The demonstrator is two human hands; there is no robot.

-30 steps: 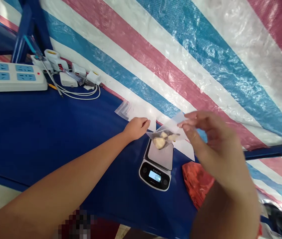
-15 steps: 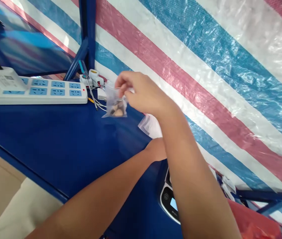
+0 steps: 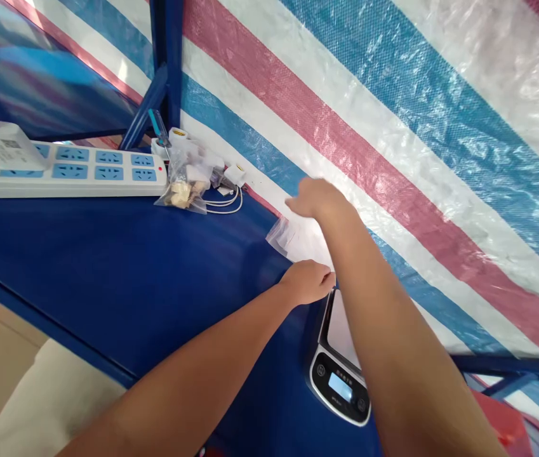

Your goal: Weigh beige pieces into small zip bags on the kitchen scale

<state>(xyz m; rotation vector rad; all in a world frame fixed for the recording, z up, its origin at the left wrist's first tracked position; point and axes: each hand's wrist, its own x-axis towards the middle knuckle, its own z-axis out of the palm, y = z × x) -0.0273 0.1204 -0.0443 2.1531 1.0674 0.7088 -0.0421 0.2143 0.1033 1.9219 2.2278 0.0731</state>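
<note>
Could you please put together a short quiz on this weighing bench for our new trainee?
1. Which hand rests by the far corner of the scale?
2. True or false: the filled bag sits on the scale.
3. The filled bag lies beside: A the power strip, B the scale's display, C a cardboard box.

Key: 1 the left hand; 2 false; 3 A.
</note>
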